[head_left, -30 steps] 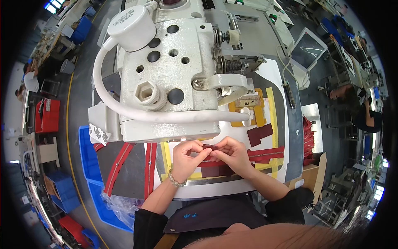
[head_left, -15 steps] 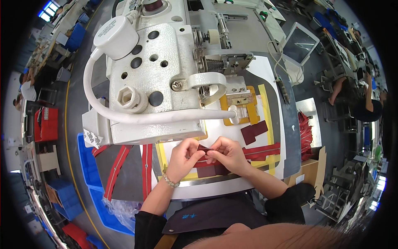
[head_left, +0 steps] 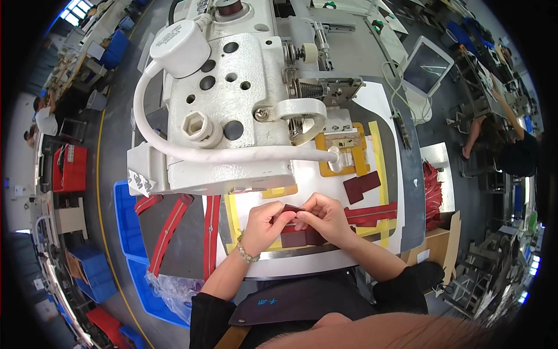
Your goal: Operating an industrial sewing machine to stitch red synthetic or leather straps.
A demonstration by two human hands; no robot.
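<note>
Between the fingertips of both hands is a small dark red piece of material [head_left: 292, 208], seemingly folded. My left hand [head_left: 264, 225] pinches its left side, and my right hand [head_left: 325, 221] closes on its right side. A red zipper strip [head_left: 373, 214] lies on the white work surface, running out from beneath my right hand. More dark red patches [head_left: 294, 239] lie just below my hands, near the front edge. Farther right, a dark red L-shaped patch [head_left: 361, 185] rests beside a yellow clamp frame [head_left: 322, 158].
A big white sewing machine [head_left: 232, 163] stands just beyond my hands. Left of them lie red zipper strips [head_left: 211, 238], with blue bins [head_left: 131, 224] and a clear plastic bag [head_left: 174, 294] beside the table. At right are a bundle of red strips [head_left: 432, 195], a cardboard box [head_left: 439, 247] and a screen [head_left: 428, 65].
The whole view has shifted a little, so everything sits slightly farther right. Both hands still pinch the dark red piece, with small finger movements.
</note>
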